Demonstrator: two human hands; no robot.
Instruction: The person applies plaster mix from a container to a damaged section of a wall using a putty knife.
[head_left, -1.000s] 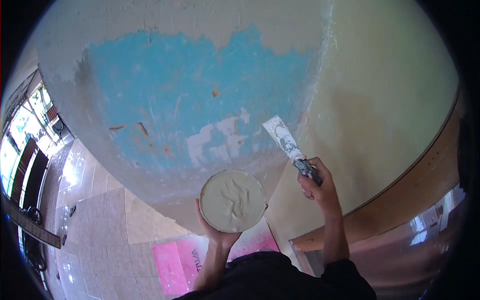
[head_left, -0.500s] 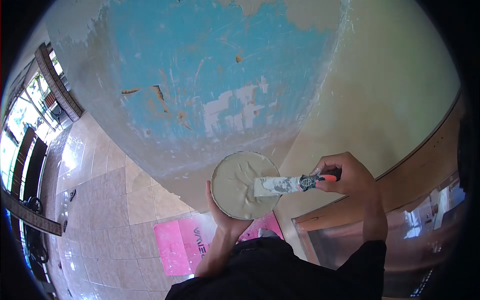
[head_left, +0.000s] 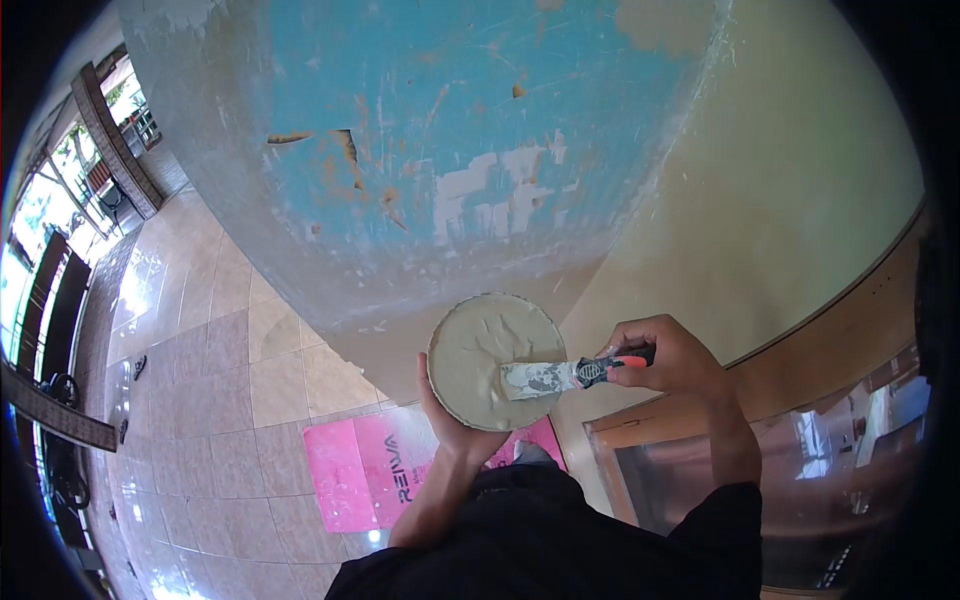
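My left hand [head_left: 455, 425] supports a round tub [head_left: 433, 385] from below and the left side, with its palm under the rim and most of its fingers hidden. Creamy beige putty [head_left: 480, 350] fills the tub, its surface ridged. In my right hand [head_left: 660, 360] is the black and red handle of a putty knife [head_left: 540, 379]. Its putty-smeared blade lies over the right part of the putty, tip near the middle. Beyond the tub stands a wall [head_left: 400, 70] with blue paint, chipped brown spots and a white filled patch [head_left: 490, 190].
A pink sheet [head_left: 345, 470] with printed letters lies on the tiled floor [head_left: 200, 380] below. To the right are a cream wall [head_left: 800, 170] and a wooden-framed piece with a shiny panel [head_left: 760, 470]. A dark bench [head_left: 60, 300] stands at the far left.
The putty knife has moved slightly left and down in the putty, and my right hand went with it. The view has shifted, so the wall appears a little further right and higher.
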